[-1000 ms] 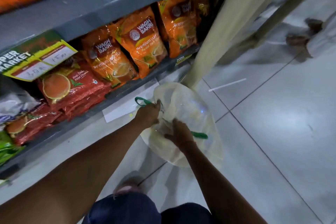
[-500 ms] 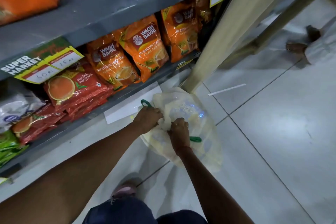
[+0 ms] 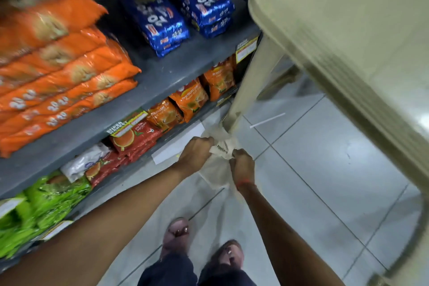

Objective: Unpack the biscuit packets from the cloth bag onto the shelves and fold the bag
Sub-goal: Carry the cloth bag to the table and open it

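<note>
Beside grey shelves (image 3: 162,76), left hand (image 3: 197,153) and right hand (image 3: 241,166) clutch the cloth bag (image 3: 218,169), hanging lengthwise toward the floor.

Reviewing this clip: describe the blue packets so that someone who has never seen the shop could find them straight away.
Start at the grey shelving on the left and take the upper shelf in view. Right of the tall stack of orange biscuit packets, near the beige chair, lie the blue packets in two small piles. They are the only glossy blue packets; everything nearby is orange, red or green.
</note>
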`<move>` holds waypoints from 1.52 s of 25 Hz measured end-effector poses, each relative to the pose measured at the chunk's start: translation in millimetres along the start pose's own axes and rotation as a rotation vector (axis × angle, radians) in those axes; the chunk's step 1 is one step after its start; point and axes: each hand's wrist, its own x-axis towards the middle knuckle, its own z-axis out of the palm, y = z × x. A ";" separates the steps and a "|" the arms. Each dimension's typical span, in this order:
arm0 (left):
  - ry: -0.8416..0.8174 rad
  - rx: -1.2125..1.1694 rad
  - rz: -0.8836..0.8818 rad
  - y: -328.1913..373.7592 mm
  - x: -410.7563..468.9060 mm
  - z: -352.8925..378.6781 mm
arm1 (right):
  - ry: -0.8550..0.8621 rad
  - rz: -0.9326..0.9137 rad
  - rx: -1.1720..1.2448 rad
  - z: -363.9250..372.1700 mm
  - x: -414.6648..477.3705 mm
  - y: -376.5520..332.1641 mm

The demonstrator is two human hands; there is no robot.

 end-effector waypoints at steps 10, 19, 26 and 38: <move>0.035 -0.111 0.013 111.8 -107.7 -298.7 | -0.049 -0.084 0.095 -254.8 -127.0 -156.8; 0.356 -0.228 0.298 216.4 -180.2 -569.6 | -0.017 -0.330 0.095 -524.8 -209.2 -290.4; 0.589 -0.347 0.519 301.9 -140.1 -666.5 | 0.307 -0.440 0.350 -641.8 -200.5 -301.4; 0.694 -0.370 0.476 393.6 -1.0 -619.7 | 0.602 -0.351 0.190 -693.9 -78.5 -206.9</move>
